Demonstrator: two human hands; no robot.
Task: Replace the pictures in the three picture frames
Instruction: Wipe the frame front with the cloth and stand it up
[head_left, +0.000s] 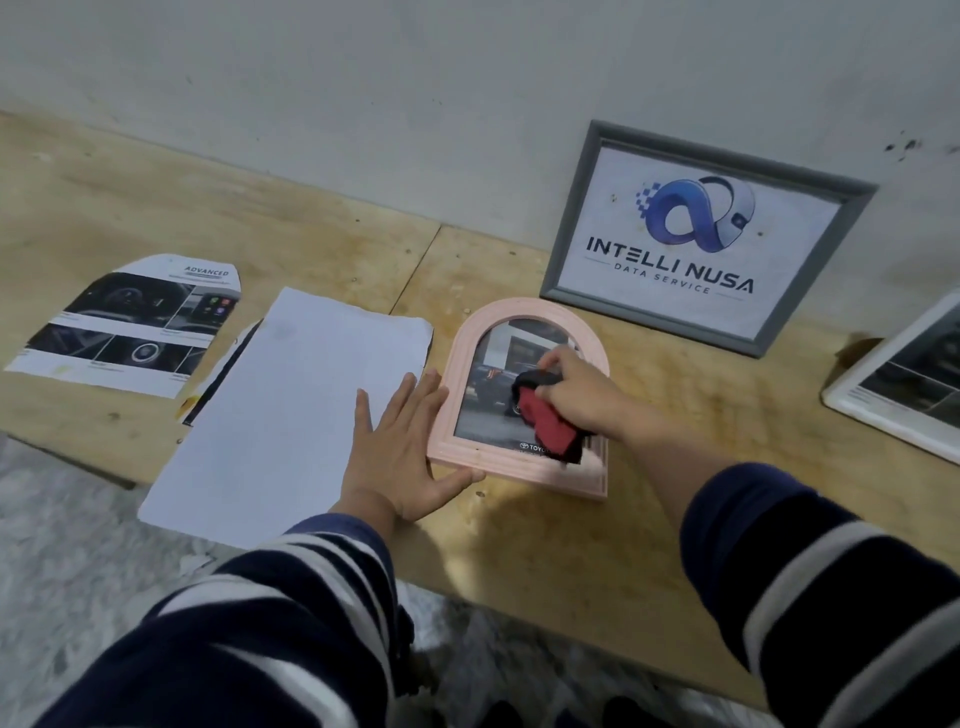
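A pink arched picture frame (467, 353) lies flat on the wooden table (675, 467), showing a car picture behind its glass. My right hand (576, 389) grips a red and black cloth (545, 421) pressed onto the glass. My left hand (400, 452) lies flat with straight fingers against the frame's left edge, partly on a white sheet (291, 405). A grey rectangular frame (696, 234) with a logo print leans on the wall behind. At the right edge lies a white frame (904, 384), cut off by the view.
An arch-shaped cut picture (135, 327) of car interiors lies at the table's left. Another dark-printed sheet (218, 379) peeks out under the white sheet. The table's front edge runs close to my sleeves; grey speckled floor lies below.
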